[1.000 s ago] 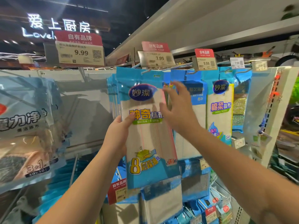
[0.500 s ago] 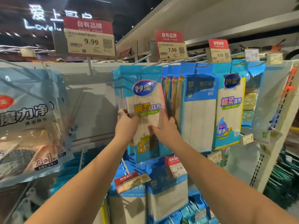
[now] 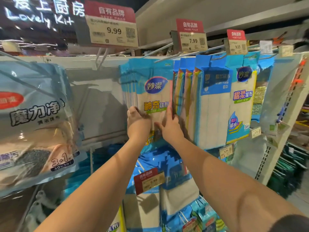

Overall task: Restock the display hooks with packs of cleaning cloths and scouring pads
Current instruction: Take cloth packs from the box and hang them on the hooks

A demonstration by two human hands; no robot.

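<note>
Left hand (image 3: 138, 122) gripped the left edge of the front cloth pack (image 3: 154, 101), fingers curled round it, same hold as half a second before. Right hand (image 3: 168, 127) lay flat on the pack's right edge, fingers straight and pointing up; before, it sat lower on the pack front. Pack hung with others behind it on the hook (image 3: 160, 51) under the 7.99 price tag (image 3: 192, 36). Just right hung the striped cloth packs (image 3: 187, 91), then a white cloth pack (image 3: 213, 104). A big 3+1 pack (image 3: 36, 121) hung well left. View had moved closer.
</note>
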